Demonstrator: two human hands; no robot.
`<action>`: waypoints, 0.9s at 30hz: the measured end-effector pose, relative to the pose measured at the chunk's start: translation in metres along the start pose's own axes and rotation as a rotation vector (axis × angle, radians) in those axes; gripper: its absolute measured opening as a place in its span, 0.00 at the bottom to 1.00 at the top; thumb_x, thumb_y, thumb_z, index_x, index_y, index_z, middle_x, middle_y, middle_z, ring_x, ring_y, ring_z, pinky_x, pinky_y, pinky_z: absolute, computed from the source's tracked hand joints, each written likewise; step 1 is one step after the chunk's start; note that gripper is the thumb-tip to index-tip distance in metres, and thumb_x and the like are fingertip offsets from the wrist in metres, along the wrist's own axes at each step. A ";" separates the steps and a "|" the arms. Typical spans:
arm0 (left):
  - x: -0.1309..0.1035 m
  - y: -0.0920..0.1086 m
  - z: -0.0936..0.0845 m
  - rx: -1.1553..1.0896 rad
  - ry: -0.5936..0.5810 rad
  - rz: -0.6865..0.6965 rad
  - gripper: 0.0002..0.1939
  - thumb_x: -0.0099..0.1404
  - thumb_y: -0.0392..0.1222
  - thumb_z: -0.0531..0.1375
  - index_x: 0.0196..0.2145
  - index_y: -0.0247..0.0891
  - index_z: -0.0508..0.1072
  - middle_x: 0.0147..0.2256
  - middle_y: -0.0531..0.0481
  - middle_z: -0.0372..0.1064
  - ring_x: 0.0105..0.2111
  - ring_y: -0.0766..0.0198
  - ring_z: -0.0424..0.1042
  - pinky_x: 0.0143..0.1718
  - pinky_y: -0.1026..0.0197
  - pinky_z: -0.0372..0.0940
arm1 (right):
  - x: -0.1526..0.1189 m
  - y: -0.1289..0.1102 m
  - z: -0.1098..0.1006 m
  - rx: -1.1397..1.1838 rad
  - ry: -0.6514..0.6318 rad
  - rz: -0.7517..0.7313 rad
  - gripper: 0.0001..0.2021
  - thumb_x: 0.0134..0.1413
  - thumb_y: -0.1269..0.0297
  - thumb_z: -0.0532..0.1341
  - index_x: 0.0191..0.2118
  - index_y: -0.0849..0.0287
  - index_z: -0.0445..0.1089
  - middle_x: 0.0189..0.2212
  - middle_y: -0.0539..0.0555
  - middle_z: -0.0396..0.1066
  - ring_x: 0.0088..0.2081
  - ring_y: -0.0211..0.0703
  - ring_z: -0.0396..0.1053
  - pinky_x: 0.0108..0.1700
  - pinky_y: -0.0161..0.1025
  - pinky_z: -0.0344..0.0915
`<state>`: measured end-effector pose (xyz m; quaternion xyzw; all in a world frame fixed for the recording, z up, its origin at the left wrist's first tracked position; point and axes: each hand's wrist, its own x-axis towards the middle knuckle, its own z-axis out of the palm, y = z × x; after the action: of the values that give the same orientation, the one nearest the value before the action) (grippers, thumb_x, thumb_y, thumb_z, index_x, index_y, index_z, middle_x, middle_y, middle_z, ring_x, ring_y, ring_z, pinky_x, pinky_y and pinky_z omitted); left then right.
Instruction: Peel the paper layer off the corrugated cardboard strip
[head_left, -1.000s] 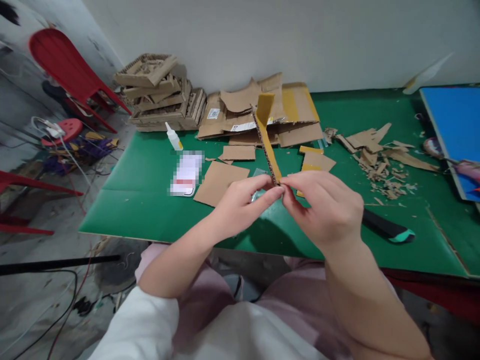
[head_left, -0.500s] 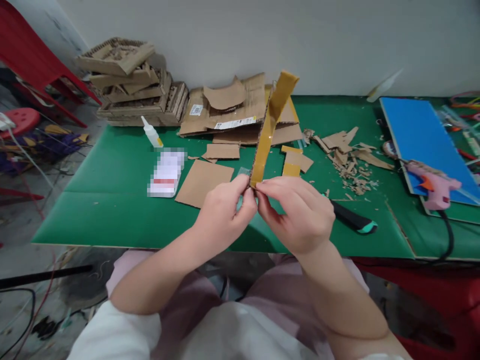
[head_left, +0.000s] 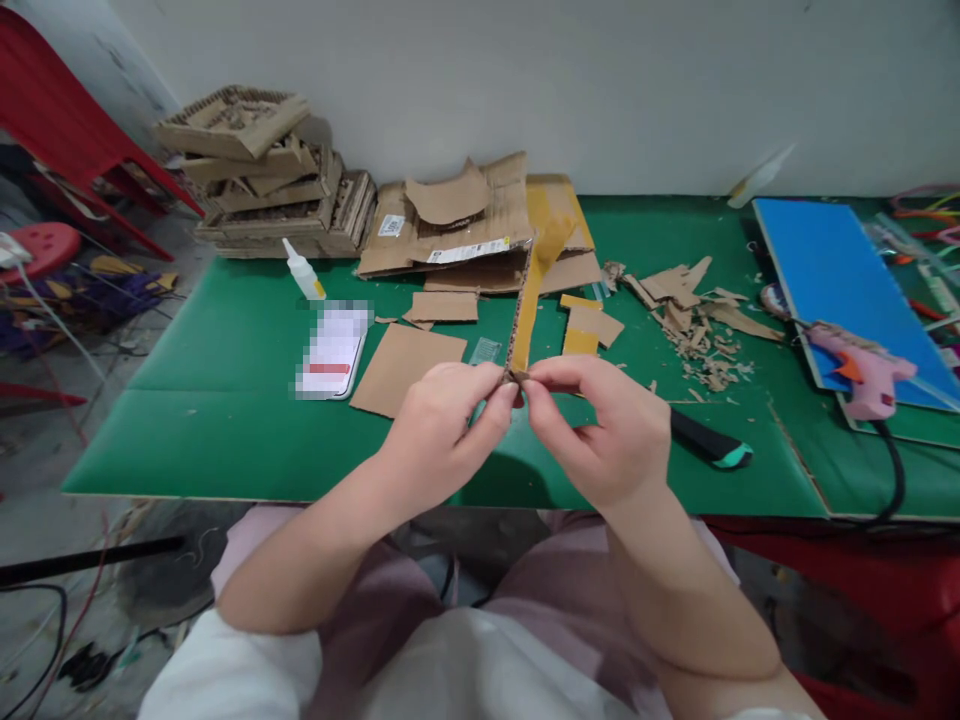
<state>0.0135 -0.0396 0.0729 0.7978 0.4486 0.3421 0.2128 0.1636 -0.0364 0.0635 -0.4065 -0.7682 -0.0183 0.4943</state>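
Observation:
Between both hands, a narrow cardboard strip point(head_left: 531, 310) faced with yellow-brown tape points up and away over the green table point(head_left: 247, 440). My left hand point(head_left: 442, 425) pinches its near end between thumb and finger. Close beside it, my right hand point(head_left: 604, 425) pinches the same end, where the brown paper looks torn or folded. The fingertips of the two hands nearly touch. Left of the strip lies a square cardboard piece point(head_left: 409, 367); to its right is a small taped cardboard piece point(head_left: 589, 325).
Stacked cardboard trays point(head_left: 255, 190), a glue bottle point(head_left: 304, 275) and a phone point(head_left: 334, 350) are at left. Flattened cardboard point(head_left: 450, 230) lies behind. At right are cardboard scraps point(head_left: 694, 320), a black-green knife handle point(head_left: 709, 438), a pink glue gun point(head_left: 874, 380) and a blue board point(head_left: 847, 280).
The strip's far end has tipped lower and away from me. My right fingers have shifted slightly right at the near end, where more torn or folded paper shows.

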 end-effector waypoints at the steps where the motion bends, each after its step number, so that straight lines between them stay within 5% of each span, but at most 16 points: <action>1: 0.000 0.000 -0.001 -0.026 -0.009 -0.018 0.13 0.66 0.39 0.47 0.24 0.39 0.62 0.22 0.55 0.63 0.24 0.68 0.63 0.29 0.64 0.57 | 0.000 0.000 -0.001 0.012 -0.007 0.014 0.04 0.52 0.72 0.58 0.29 0.58 0.66 0.24 0.48 0.73 0.26 0.35 0.71 0.30 0.31 0.68; 7: 0.002 -0.005 -0.001 -0.554 -0.082 -0.229 0.14 0.65 0.43 0.50 0.23 0.38 0.65 0.22 0.54 0.66 0.23 0.69 0.66 0.27 0.65 0.61 | 0.002 0.001 -0.007 0.079 -0.027 0.023 0.05 0.54 0.72 0.58 0.32 0.56 0.69 0.27 0.49 0.74 0.28 0.36 0.72 0.31 0.33 0.70; 13: 0.005 -0.015 -0.002 -1.134 -0.119 -0.490 0.16 0.63 0.42 0.52 0.18 0.39 0.62 0.13 0.57 0.56 0.18 0.68 0.63 0.27 0.62 0.63 | 0.003 0.014 -0.013 -0.125 0.036 -0.107 0.09 0.50 0.69 0.63 0.40 0.55 0.72 0.34 0.56 0.72 0.38 0.44 0.70 0.38 0.41 0.70; 17: 0.005 -0.017 -0.003 -1.193 -0.206 -0.548 0.17 0.62 0.40 0.51 0.16 0.39 0.60 0.11 0.57 0.52 0.16 0.69 0.62 0.28 0.62 0.62 | 0.003 0.024 -0.014 -0.153 -0.056 -0.187 0.10 0.50 0.63 0.64 0.41 0.53 0.71 0.40 0.55 0.73 0.49 0.51 0.67 0.53 0.52 0.64; 21: 0.002 -0.016 -0.002 -1.179 -0.228 -0.571 0.17 0.60 0.41 0.51 0.14 0.39 0.57 0.11 0.57 0.51 0.16 0.68 0.61 0.26 0.61 0.62 | 0.002 0.025 -0.013 -0.003 -0.224 -0.127 0.05 0.55 0.62 0.60 0.38 0.55 0.69 0.33 0.50 0.74 0.38 0.40 0.72 0.57 0.51 0.59; 27: 0.001 -0.021 0.008 -1.028 -0.029 -0.392 0.10 0.62 0.45 0.54 0.27 0.38 0.68 0.22 0.55 0.66 0.24 0.69 0.69 0.30 0.64 0.65 | 0.002 0.017 -0.011 0.172 -0.242 0.050 0.02 0.54 0.67 0.61 0.34 0.58 0.67 0.29 0.49 0.72 0.31 0.35 0.70 0.33 0.32 0.67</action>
<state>0.0073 -0.0281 0.0542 0.4973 0.3611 0.4599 0.6409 0.1819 -0.0287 0.0639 -0.3811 -0.8104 0.1090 0.4315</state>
